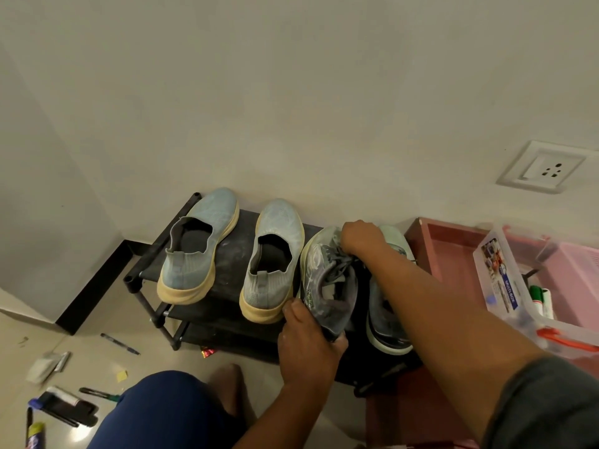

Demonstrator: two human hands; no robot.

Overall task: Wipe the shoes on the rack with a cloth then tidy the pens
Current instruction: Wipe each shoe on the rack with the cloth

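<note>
both hands work the grey sneaker (pixel 327 283) at centre frame: left hand (pixel 308 345) clamped on its heel, right hand (pixel 361 236) curled over the toe; cloth unclear. steady the heel, wipe toe to heel.

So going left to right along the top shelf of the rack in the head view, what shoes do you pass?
Left slip-on shoe → second slip-on shoe → grey laced sneaker, gripped by the left hand and right hand → its partly hidden mate.
</note>
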